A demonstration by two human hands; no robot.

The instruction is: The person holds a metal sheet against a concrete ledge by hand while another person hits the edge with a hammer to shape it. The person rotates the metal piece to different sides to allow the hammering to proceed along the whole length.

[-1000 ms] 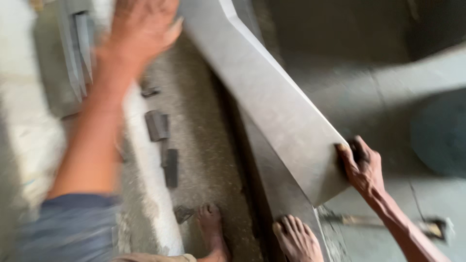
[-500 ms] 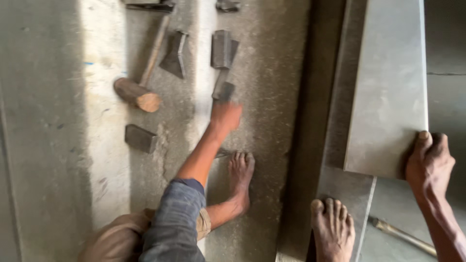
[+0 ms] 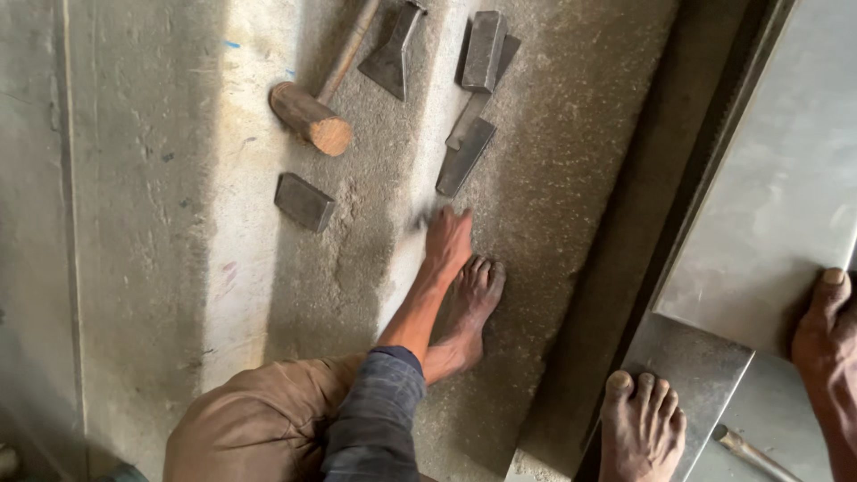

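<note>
My left hand [image 3: 446,239] reaches down to the gritty floor with fingers stretched out and blurred. It holds nothing and hovers just below a flat dark metal bar [image 3: 464,157]. At the right edge my right hand [image 3: 826,326] grips the lower corner of a large grey sheet [image 3: 777,214]. My bare left foot [image 3: 469,308] stands right under the left hand. My right foot [image 3: 643,428] rests on a grey slab [image 3: 705,366].
A wooden mallet [image 3: 312,118] lies on the concrete floor [image 3: 134,223], with a metal wedge [image 3: 393,55], a dark block [image 3: 484,49] and a small block [image 3: 303,202] nearby. A thin rod [image 3: 750,453] lies at the bottom right.
My left arm has dropped from raised height to the floor and now sits near the flat bar. The view has tipped down onto the tools. My right hand has kept its hold on the sheet.
</note>
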